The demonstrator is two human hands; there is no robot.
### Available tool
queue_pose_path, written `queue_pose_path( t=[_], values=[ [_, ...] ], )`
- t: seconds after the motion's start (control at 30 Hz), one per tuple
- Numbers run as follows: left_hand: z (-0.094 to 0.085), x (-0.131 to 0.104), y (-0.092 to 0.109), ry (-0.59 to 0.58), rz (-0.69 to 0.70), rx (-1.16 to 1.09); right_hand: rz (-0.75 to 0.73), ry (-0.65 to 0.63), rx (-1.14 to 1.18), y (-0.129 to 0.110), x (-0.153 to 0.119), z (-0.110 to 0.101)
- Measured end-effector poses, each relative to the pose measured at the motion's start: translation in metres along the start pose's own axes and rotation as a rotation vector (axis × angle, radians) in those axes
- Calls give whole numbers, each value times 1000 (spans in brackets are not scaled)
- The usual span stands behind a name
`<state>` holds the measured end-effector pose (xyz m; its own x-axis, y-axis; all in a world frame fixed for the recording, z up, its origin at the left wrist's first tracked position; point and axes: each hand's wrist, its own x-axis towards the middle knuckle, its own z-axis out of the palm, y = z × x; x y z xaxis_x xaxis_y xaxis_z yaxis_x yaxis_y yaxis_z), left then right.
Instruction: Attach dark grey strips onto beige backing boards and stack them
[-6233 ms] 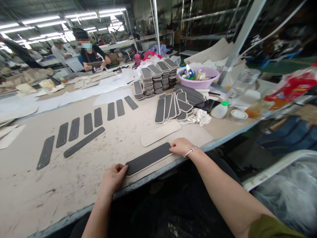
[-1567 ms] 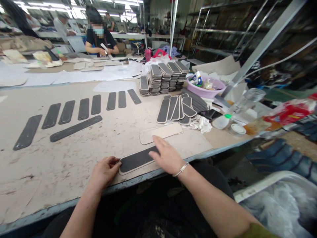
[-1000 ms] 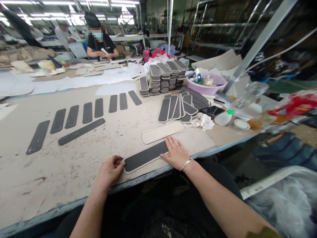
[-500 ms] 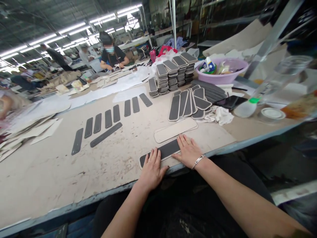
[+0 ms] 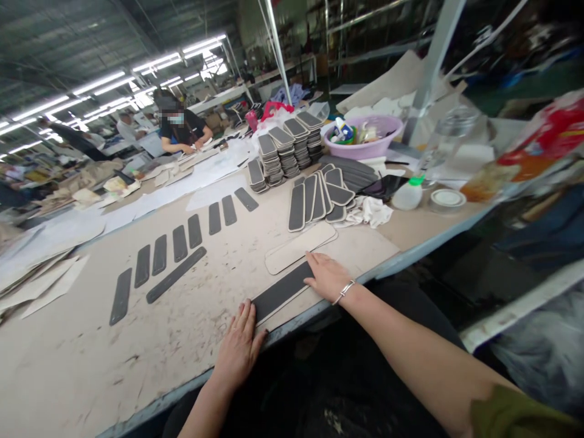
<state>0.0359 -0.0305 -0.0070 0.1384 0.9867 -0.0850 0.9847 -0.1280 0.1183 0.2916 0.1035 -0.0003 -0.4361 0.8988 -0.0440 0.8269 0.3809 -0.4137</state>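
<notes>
A long dark grey strip on a beige backing (image 5: pixel 281 296) lies flat near the table's front edge. My left hand (image 5: pixel 238 340) rests at its left end, fingers stretched out and touching that end. At the other end, my right hand (image 5: pixel 328 277) lies over the strip with fingers extended, hiding that end; a silver bracelet is on the wrist. Just beyond the strip, plain beige rounded pieces (image 5: pixel 296 248) lie overlapped. To the left, several loose dark strips (image 5: pixel 159 255) stand in a slanted row, with one lying crosswise in front (image 5: pixel 177 275).
Stacks of bordered dark pieces (image 5: pixel 272 164) and a loose fan of them (image 5: pixel 314 198) lie farther back. Right of these are a purple basin (image 5: pixel 365 145), a crumpled white cloth (image 5: pixel 371 212), a green-tipped bottle (image 5: pixel 408 194) and a round container (image 5: pixel 447 201). A masked person (image 5: pixel 180 128) works across the table.
My left hand has slid from on top of the strip to its left end, exposing more of the dark surface. My right hand stays on the right end. The view has shifted to the right.
</notes>
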Motion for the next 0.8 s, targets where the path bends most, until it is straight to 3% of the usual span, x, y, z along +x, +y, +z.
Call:
queue_pose_path(
  t=[0.23,0.33,0.47,0.57,0.67,0.8],
  values=[
    [-22,33,-4,-22,-181,-89,87,4,110,3,6,-10],
    [-31,44,-5,-96,-213,-122,105,-6,156,5,9,-9],
    [-41,45,-4,-195,-287,-197,87,-9,266,8,10,-10],
    [-46,35,-2,-238,-346,-436,49,8,373,9,11,-11],
    [-48,17,-1,-173,-387,-736,45,59,455,9,15,-16],
    [-43,-5,1,11,-452,-934,9,84,565,8,15,-23]
  ],
)
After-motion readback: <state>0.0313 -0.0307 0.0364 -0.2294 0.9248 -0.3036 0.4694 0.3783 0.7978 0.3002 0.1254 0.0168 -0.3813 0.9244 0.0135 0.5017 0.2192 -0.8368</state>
